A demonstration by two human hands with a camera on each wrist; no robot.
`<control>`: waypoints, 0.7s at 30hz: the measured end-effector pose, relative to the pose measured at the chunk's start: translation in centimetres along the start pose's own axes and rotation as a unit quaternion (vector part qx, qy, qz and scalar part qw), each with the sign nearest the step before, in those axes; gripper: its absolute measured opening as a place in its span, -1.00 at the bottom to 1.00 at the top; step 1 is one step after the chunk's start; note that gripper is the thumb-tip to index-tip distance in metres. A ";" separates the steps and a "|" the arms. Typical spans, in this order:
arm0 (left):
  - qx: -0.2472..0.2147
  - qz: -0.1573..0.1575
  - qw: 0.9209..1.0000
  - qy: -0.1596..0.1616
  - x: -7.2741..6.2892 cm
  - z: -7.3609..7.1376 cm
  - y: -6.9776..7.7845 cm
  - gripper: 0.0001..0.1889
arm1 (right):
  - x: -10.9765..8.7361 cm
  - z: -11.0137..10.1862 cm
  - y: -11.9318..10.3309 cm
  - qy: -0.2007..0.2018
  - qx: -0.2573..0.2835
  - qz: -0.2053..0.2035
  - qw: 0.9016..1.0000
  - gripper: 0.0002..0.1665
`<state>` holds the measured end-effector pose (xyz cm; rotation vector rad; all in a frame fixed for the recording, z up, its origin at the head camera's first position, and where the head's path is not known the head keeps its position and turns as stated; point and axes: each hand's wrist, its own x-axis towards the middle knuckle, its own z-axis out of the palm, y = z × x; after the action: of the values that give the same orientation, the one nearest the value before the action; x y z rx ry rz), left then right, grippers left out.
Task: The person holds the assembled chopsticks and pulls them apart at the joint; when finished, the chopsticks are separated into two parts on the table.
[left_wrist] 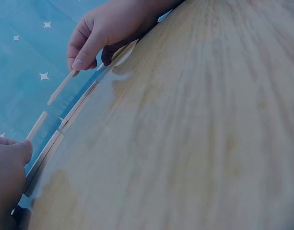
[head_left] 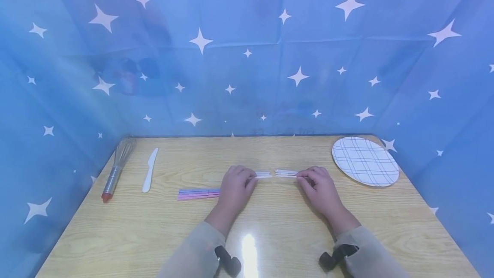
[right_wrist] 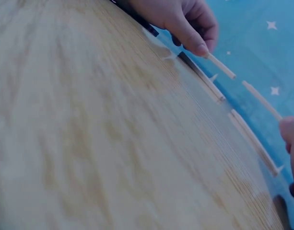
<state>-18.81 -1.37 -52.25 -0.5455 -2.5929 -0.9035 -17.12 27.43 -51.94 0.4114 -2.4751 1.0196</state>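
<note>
My left hand pinches a thin white stick between thumb and fingers, its free end pointing right. Opposite it, my right hand pinches another thin white stick, pointing left with a narrowed tip. A small gap separates the two facing ends, and both sticks are held above the table in the wrist views. Below them, more thin white sticks lie in two rows, a left group and a right group. Pink, purple and blue sticks lie side by side left of my left hand, partly hidden by it.
On the wooden table, a whisk with a red-tipped handle lies at the left edge. Beside it is a white plastic knife. A white plate with a blue checked pattern lies at the far right. A starry blue curtain surrounds the table.
</note>
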 end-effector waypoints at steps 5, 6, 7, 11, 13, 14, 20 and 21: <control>0.004 -0.014 1.000 -0.017 -0.1 0.0 0.0 -0.86 | 0.0 0.0 0.1 0.002 -0.007 0.000 1.000 -0.93; 0.004 -0.014 1.000 -0.017 -0.1 -0.1 0.0 -0.86 | 0.0 0.0 0.1 0.004 -0.010 0.000 1.000 -0.93; 0.003 -0.012 1.000 -0.015 -0.2 -0.1 0.0 -0.86 | 0.0 0.0 0.1 0.006 -0.011 0.000 1.000 -0.93; 0.009 0.008 1.000 0.006 -0.2 -0.1 0.0 -0.90 | 0.0 0.2 0.2 0.012 -0.016 -0.004 1.000 -0.93; 0.017 0.018 1.000 0.015 -0.1 0.0 -0.1 -0.91 | 0.0 0.3 0.3 0.013 -0.018 -0.007 1.000 -0.93; 0.022 0.021 0.999 0.018 -0.1 0.0 -0.1 -0.91 | 0.0 0.3 0.4 0.013 -0.019 -0.008 1.000 -0.93; 0.036 0.020 0.999 0.021 0.1 0.2 -0.1 -0.93 | 0.1 0.6 0.8 0.009 -0.030 -0.014 0.999 -0.88; 0.038 0.019 0.999 0.024 0.1 0.2 -0.1 -0.93 | 0.1 0.6 0.8 0.008 -0.033 -0.014 0.999 -0.88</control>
<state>-18.99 -1.26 -52.43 -0.5446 -2.5525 -0.7937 -17.72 27.51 -52.78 0.4136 -2.4753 0.9236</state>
